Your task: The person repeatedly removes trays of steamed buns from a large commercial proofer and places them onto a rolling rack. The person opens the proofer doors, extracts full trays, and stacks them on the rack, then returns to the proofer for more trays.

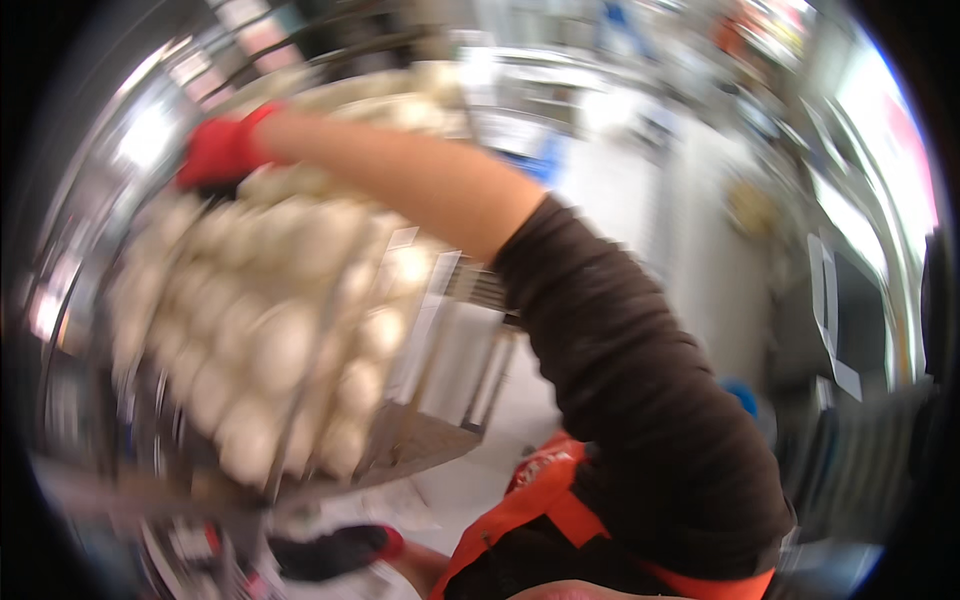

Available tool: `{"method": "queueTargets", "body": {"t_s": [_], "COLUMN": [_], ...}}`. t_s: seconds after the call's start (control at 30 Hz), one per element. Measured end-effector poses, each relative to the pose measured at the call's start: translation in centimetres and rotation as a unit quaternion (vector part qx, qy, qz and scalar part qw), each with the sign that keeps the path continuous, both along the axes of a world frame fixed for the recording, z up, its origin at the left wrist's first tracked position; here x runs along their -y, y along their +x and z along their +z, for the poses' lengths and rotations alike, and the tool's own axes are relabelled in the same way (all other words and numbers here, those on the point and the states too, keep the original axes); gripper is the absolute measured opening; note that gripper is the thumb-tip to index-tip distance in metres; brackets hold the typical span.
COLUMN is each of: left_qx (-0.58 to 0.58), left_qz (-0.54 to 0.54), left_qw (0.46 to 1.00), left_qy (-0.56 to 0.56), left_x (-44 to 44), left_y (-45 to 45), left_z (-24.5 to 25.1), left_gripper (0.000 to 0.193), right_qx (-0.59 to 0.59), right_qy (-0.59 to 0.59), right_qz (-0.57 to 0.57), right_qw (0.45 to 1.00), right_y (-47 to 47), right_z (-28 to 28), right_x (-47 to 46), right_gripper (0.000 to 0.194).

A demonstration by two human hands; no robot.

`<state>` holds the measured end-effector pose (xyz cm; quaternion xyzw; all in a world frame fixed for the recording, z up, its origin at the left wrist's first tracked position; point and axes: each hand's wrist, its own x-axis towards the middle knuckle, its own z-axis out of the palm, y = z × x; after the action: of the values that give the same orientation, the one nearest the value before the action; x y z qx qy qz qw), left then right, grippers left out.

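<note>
My right hand (225,154), in a red glove with a dark part at the fingers, reaches across to the upper left at the far end of a bare forearm. It is at the upper part of a large stack of pale, rounded items (285,345) in rows, too blurred to name surely. Whether its fingers hold anything is unclear. Low at the left, below the stack, is my left hand (330,551) in a black glove with a red cuff. Its fingers are blurred, and no held thing can be made out. A dark sleeve and an orange apron (517,510) show on my body.
Dark rods or rack edges cross the stack, with a shelf corner (442,442) at its lower right. Pale floor (510,405) shows beyond. A long light-coloured surface (712,202) runs down the right side, with a round tan thing (750,206) on it. A blue object (739,394) is lower down.
</note>
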<state>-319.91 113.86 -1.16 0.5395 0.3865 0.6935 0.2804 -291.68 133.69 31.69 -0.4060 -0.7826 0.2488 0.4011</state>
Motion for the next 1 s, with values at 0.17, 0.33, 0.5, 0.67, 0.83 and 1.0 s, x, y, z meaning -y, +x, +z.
{"method": "queueTargets", "body": {"t_s": [0.17, 0.33, 0.5, 0.67, 0.83, 1.0], "left_qx": [-0.075, -0.175, -0.278, -0.237, -0.255, -0.358], "left_qz": [-0.391, -0.681, -0.753, -0.812, -0.862, -0.863], "left_qw": [0.897, 0.68, 0.577, 0.504, 0.386, 0.309], "left_qy": [-0.192, -0.208, -0.151, -0.175, -0.207, -0.178], "left_x": [2.7, 7.6, 14.9, 26.3, 38.9, 46.6], "left_y": [5.1, 10.8, 17.3, 23.1, 26.4, 27.5], "left_z": [-6.2, -8.2, -7.9, -9.1, -12.2, -14.4], "left_gripper": [0.039, 0.033, 0.029, 0.027, 0.033, 0.037], "right_qx": [-0.218, -0.327, -0.52, -0.512, -0.503, -0.508], "right_qy": [0.144, -0.007, -0.052, -0.019, -0.069, -0.131], "right_qz": [-0.123, -0.49, -0.576, -0.667, -0.723, -0.745], "right_qw": [0.957, 0.808, 0.629, 0.541, 0.469, 0.412], "right_y": [6.1, 8.2, 4.9, 2.6, 1.7, 2.3], "right_z": [-11.7, -24.6, -34.3, -39.9, -43.9, -45.4], "right_x": [21.7, 42.3, 60.5, 75.0, 86.7, 94.3], "right_gripper": [0.026, 0.034, 0.028, 0.026, 0.024, 0.026]}}
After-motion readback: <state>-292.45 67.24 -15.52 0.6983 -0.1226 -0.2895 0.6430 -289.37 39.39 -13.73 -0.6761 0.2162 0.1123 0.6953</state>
